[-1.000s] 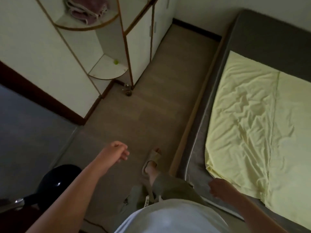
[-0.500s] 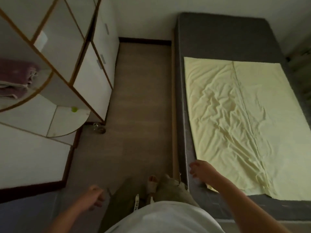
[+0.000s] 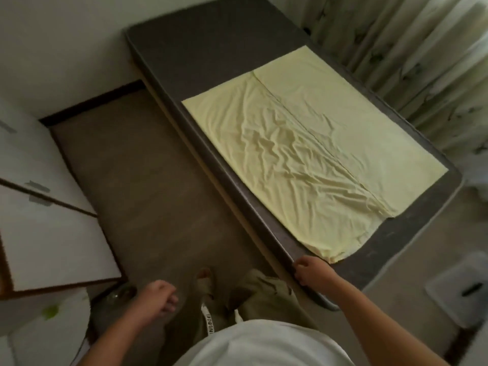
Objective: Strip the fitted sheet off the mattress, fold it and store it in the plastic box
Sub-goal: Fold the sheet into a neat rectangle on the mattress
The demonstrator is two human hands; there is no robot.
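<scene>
My right hand [image 3: 313, 270] has its fingers curled at the near corner of the mattress [image 3: 211, 48], at 5 o'clock; I cannot tell if it grips the edge. My left hand [image 3: 158, 297] hangs loosely curled at 7 o'clock, holding nothing. The sheet [image 3: 303, 154], pale yellow, lies flat and creased on the mattress, its near corner just beside the right hand. A plastic box [image 3: 459, 294] sits on the floor at 4 o'clock.
</scene>
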